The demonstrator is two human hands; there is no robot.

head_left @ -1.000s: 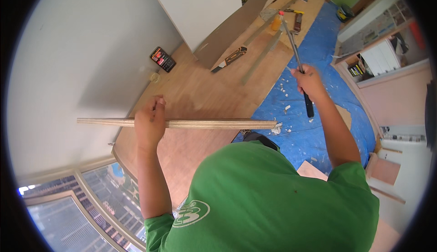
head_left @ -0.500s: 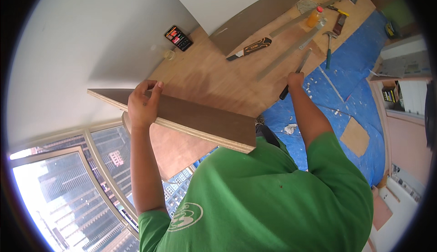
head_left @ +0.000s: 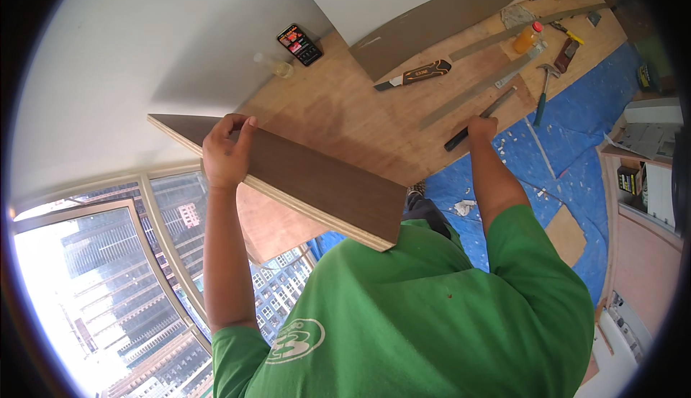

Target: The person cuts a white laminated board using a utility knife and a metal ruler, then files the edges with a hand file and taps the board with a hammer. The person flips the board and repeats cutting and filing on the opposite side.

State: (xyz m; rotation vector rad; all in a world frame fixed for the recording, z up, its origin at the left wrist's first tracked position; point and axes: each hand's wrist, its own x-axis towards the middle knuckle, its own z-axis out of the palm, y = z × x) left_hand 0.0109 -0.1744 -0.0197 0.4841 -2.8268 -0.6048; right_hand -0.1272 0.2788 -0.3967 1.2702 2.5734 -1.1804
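Note:
A brown-faced plywood board [head_left: 327,175] is gripped at its upper edge by my left hand [head_left: 227,152], thumb on the brown face. It stands tilted, its pale layered edge toward me and its near end against my green shirt. My right hand [head_left: 483,127] is closed round a long, narrow tool with a black handle [head_left: 456,139], which looks like a file. That tool is low over the wooden worktop [head_left: 309,114], near its right edge; whether it touches the wood I cannot tell. My right fingers are partly hidden.
A handsaw [head_left: 425,73], a metal strip [head_left: 468,101], an orange bottle [head_left: 527,38] and a claw hammer [head_left: 545,92] lie or stand on the worktop. A phone [head_left: 299,44] leans at the wall. Blue sheeting [head_left: 515,175] with debris covers the floor; a window [head_left: 93,276] is at left.
My right hand has moved slightly up and right, turning the narrow tool flatter over the worktop. My left hand still holds the board, which has tilted a little more. The view has shifted.

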